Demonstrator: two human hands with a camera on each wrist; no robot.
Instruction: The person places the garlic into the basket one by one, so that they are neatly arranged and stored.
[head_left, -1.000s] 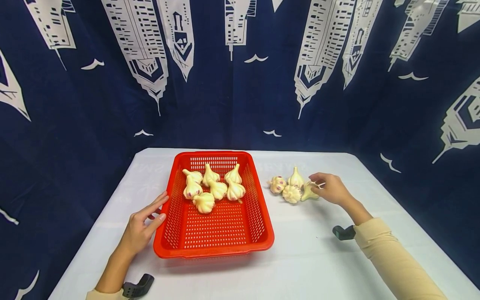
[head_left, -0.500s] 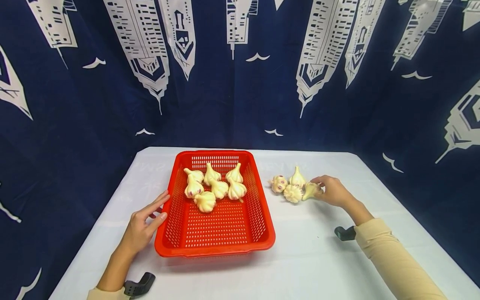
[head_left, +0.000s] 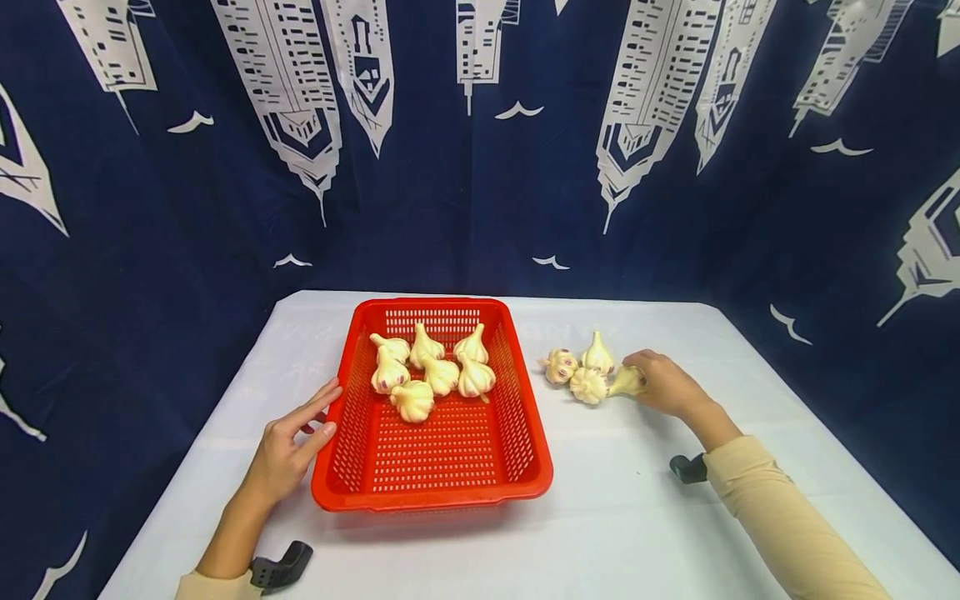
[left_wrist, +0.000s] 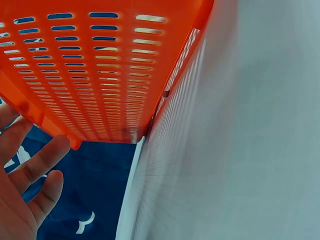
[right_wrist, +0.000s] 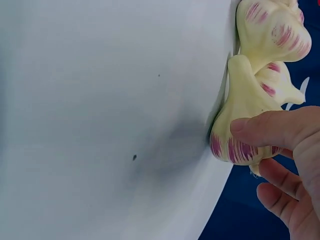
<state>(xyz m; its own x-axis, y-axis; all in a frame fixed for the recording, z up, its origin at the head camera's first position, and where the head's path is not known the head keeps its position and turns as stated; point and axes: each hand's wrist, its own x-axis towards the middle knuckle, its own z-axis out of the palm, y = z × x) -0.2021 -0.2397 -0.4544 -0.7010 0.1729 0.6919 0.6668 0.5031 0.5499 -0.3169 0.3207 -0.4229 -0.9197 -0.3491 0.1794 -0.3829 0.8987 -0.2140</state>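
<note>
My left hand (head_left: 279, 454) rests its fingertips against the left rim of a red slotted plastic basket (head_left: 435, 500). In the left wrist view its fingers (left_wrist: 37, 165) lie loosely extended beside the basket wall (left_wrist: 90, 75). At the right, my right hand (head_left: 663, 383) pinches a cream garlic bulb (head_left: 628, 381) with purple streaks. The right wrist view has the thumb across that garlic bulb (right_wrist: 245, 100), its neck lying beside other bulbs. Three more garlic bulbs (head_left: 588, 386) sit just left of the hand. Several garlic bulbs (head_left: 412, 402) lie inside the basket.
A white-covered table (head_left: 600, 517) carries everything. Behind and around it hangs a dark blue cloth (head_left: 465, 208) with white building shapes. Each wrist wears a black camera mount, such as the left one (head_left: 283, 568).
My right hand has lowered slightly and closed its fingers around the rightmost garlic bulb, which has turned a little on the table. The left hand stays at the basket rim.
</note>
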